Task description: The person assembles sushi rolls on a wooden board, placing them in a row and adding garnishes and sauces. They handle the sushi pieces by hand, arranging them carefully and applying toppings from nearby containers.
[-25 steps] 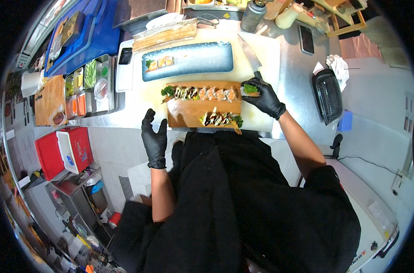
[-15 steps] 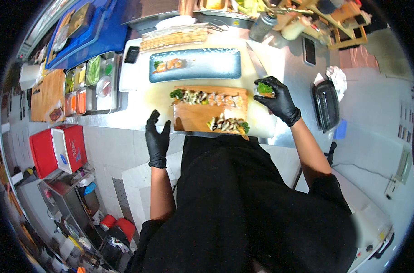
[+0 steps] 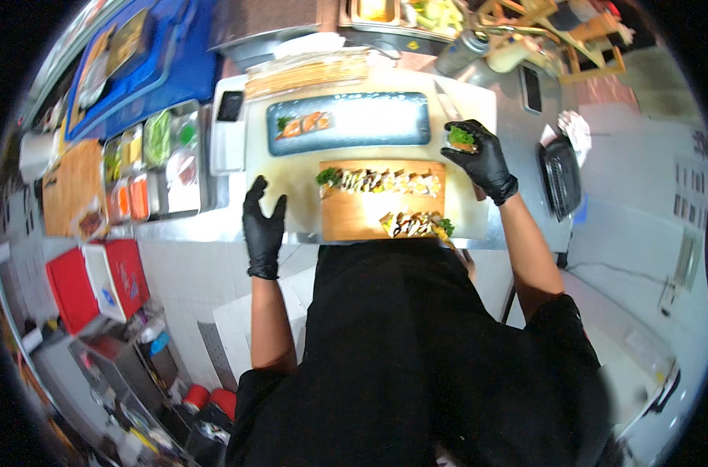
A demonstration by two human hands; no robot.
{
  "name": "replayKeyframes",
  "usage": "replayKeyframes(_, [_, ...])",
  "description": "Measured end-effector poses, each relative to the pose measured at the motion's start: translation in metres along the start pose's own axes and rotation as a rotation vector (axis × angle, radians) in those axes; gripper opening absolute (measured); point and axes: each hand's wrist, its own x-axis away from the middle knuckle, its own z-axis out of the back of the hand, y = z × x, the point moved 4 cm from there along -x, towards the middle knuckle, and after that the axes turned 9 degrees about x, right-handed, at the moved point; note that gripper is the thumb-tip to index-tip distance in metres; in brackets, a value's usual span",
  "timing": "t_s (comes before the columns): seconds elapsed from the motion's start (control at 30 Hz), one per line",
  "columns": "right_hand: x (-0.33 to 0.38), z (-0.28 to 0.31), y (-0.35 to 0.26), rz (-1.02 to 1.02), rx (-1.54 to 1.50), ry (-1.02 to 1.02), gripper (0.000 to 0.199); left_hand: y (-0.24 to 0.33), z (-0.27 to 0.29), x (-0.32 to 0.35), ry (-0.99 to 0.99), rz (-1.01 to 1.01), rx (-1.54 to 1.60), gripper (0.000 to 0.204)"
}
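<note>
Pinched in my black-gloved right hand (image 3: 482,167) is a sushi roll piece (image 3: 461,140) topped with curly green garnish, held off the board's right side. My left hand (image 3: 264,229), also gloved, hovers at the counter's front edge, left of the board, fingers apart and holding nothing. Between them lies a wooden board (image 3: 354,219). Along its far side runs a row of sauced sushi pieces (image 3: 385,182) with a green sprig at the left end. A shorter sauced group (image 3: 416,225) sits at the near right. Beyond, a long blue plate (image 3: 377,124) carries several orange-topped pieces (image 3: 305,124) at its left.
A knife (image 3: 446,100) lies right of the plate. Bamboo mats (image 3: 307,75) lie behind it. At left are a metal ingredient tray (image 3: 206,183) and a blue bin (image 3: 184,74). A black plastic container (image 3: 560,183) and a phone (image 3: 530,89) rest at right.
The board and plate appear farther right in view. My left hand is now farther from the board's left edge. My right hand still grips the sushi piece, nearly in place.
</note>
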Motion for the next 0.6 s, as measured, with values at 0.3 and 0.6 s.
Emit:
replayKeyframes(0.3, [0.020,-0.002,0.017,-0.113,0.033,0.108,0.041,0.041,-0.003,-0.122,-0.120,-0.230,-0.045,0.051])
replayKeyframes(0.6, [-0.087,-0.094,-0.009,0.217,0.117,-0.130,0.035,0.046,-0.029,-0.126,-0.218,-0.277,-0.113,0.056])
